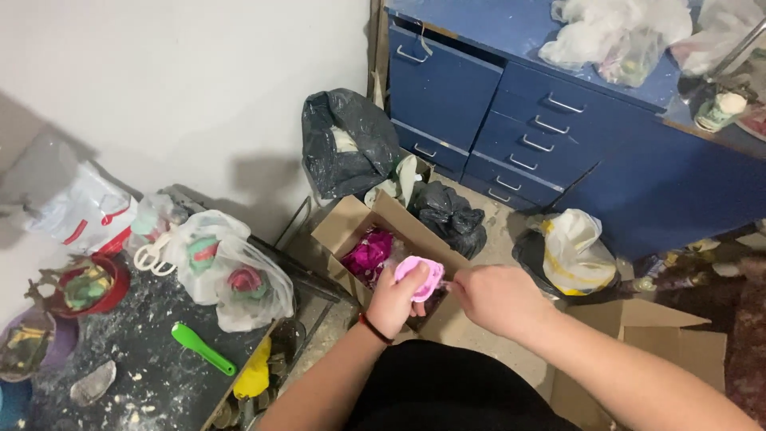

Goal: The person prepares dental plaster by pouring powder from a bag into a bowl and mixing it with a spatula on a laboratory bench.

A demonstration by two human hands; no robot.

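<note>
While left hand [392,302] grips the pink mould [420,276] over the box [351,219], right hand [495,297] is clenched, pinching at its edge; looks mid-peel, next needs steady pull.

Matt cardboard box [351,227], glossy plastic bags [231,271]

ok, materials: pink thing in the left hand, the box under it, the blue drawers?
Pink thing: looks like soft silicone or rubber, matte, with rounded moulded edges; not certain. Left hand holds it. Box: brown corrugated cardboard, flaps folded open. Drawers: blue painted surface, wood or metal unclear, with shiny metal bar handles.
</note>
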